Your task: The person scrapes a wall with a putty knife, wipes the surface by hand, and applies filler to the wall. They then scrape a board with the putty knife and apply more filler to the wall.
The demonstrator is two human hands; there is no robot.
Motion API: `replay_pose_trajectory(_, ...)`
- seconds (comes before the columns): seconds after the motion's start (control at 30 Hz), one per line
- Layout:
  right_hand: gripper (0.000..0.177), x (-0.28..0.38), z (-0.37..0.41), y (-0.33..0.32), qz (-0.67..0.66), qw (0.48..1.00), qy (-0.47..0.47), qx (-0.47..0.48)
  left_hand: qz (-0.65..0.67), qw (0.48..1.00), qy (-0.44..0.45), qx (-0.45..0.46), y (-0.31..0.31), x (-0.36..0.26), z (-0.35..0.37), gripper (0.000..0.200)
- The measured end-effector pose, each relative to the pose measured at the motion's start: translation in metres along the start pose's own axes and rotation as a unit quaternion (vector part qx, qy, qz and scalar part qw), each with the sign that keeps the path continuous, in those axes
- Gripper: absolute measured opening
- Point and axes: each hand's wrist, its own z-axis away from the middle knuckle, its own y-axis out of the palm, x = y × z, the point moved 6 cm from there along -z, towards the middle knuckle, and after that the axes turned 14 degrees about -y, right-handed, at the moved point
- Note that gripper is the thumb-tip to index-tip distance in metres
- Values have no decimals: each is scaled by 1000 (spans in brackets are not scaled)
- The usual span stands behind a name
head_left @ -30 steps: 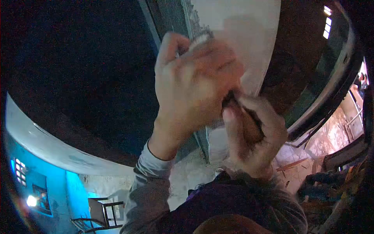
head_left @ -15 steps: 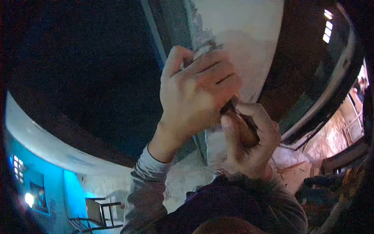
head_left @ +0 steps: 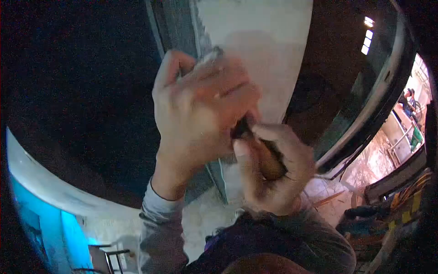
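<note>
My left hand, back towards the camera, is closed around the tool's shaft, most of which its fingers hide. A small greyish end shows beyond its knuckles, near the rough edge of a pale surface. Against its lower right side, my right hand is closed on the brown, rounded handle of the tool, thumb and forefinger pinched near a dark part. The hands touch or nearly touch. Blur hides the tool's exact shape.
A large dark panel fills the left, beside a grey upright strip. Dark curved framing stands at right. Lower left are a chair and a blue wall. People appear far right.
Both hands and the tool have shifted left in the view, along with the background. The grips look the same. More of the people at far right shows.
</note>
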Motion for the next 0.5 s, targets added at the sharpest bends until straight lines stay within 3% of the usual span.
replay_pose_trajectory(0.03,20,10,2,-1,-7,1000,12,10,-4,1000,-17,22,-11,0,-2,15)
replay_pose_trajectory(0.13,19,14,-1,6,18,998,3,59,7,1000,5,-26,-2,2,10,16)
replay_pose_trajectory(0.17,18,10,-11,10,2,1000,13,27,6,998,17,-67,-7,2,7,15)
replay_pose_trajectory(0.23,16,19,-16,5,-23,997,63,-24,-5,998,34,-46,-24,1,3,13)
replay_pose_trajectory(0.37,13,33,-9,-1,-24,998,57,18,-6,999,36,-36,-34,-4,2,11)
replay_pose_trajectory(0.4,13,32,-19,3,26,999,-27,-12,-17,995,56,-76,-37,3,-9,11)
replay_pose_trajectory(0.5,14,7,-23,6,-33,998,33,-40,-49,992,58,-99,-26,3,-12,9)
